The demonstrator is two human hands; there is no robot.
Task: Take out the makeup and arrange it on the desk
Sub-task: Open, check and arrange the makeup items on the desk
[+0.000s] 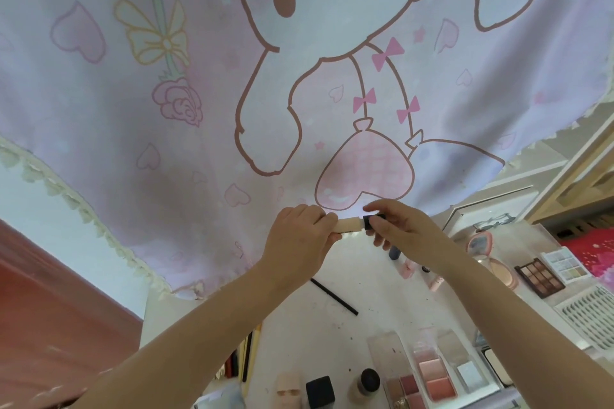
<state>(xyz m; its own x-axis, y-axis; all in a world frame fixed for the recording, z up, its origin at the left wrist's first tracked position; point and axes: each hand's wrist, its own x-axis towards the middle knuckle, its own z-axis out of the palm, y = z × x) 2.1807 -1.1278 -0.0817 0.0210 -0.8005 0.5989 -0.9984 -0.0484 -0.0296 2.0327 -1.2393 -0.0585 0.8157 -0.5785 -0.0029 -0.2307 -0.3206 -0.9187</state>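
The left hand (pixel 300 236) grips the beige body of a small tube (pixel 347 226), fingers curled round it. The right hand (pixel 398 229) pinches the tube's black cap (pixel 372 222). The tube lies level between the two hands, held up above the desk (pixel 375 279) and in front of a pink cartoon curtain (pixel 166 103).

Below the grip, a black pencil (pixel 334 296) lies on the desk. Right of the right hand sit a pink compact (pixel 481 239) and, beyond it, a brown eyeshadow palette (pixel 540 277). Well below the grip, at the desk's near edge, stand a black cube (pixel 320 390), a round jar (pixel 365 382) and a blush palette (pixel 432 372) in a clear case.
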